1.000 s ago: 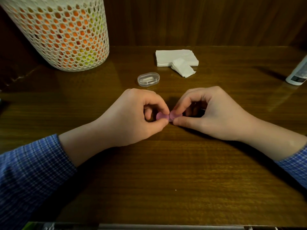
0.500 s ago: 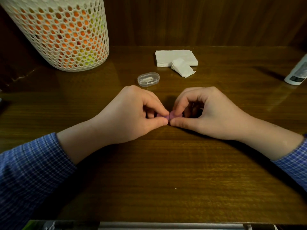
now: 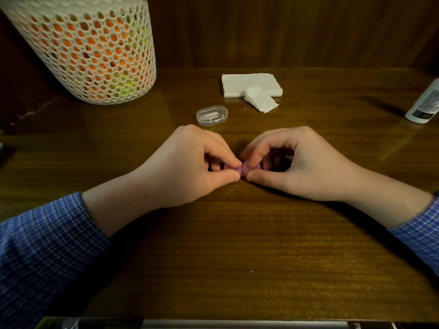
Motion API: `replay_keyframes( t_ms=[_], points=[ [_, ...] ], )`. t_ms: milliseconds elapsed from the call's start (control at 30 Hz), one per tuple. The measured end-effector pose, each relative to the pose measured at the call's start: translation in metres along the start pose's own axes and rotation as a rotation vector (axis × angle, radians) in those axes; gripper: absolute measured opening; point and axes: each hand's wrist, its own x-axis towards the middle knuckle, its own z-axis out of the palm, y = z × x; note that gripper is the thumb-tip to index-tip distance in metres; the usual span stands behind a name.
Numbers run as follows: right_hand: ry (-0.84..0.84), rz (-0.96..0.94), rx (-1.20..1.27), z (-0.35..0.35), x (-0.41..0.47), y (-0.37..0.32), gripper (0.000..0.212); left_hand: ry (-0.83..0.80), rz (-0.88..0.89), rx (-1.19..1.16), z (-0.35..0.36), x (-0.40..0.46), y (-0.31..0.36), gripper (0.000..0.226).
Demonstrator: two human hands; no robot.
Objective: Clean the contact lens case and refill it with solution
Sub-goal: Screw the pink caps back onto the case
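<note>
Centrally, label lines:

Case: small pink lens case (image 3: 240,167), mid-table, mostly hidden by fingers; only two pink rounds show, side by side.
Axis: case's long axis runs left–right, one round toward each hand.
Left hand: left hand (image 3: 187,166) curled, thumb + forefinger pinching the left round.
Right hand: right hand (image 3: 299,163) curled, thumb + forefinger pinching the right round; other fingers arched above the table.
Nearness: both hands equally close, fingertips almost meeting over the case's middle.
Caps: can't tell if caps are on or partly unscrewed.
Likely step: opening the caps, judging by the grip; cleaning + refill not yet done.
Solution: white bottle (image 3: 425,103) at far right edge, well apart from case, nearer the right hand.
Tissues: white stack (image 3: 251,85) behind the hands, w/ one loose folded piece in front.
Other: clear oval box (image 3: 212,115) just behind left hand; mesh basket (image 3: 90,55) back left.
Table: dark wood table (image 3: 237,245).
</note>
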Motion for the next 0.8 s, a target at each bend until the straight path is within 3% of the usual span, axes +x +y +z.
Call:
replay_keyframes(
  t_ms=[600, 800],
  points=[
    [-0.034, 0.009, -0.004, -0.0037, -0.0014, -0.0012, 0.014, 0.001, -0.003, 0.001, -0.0004, -0.0003, 0.0013, 0.015],
    [0.029, 0.008, -0.073, 0.0012, -0.0009, -0.0074, 0.014, -0.006, -0.002, -0.012, -0.0004, 0.0005, 0.0029, 0.014]
  ],
)
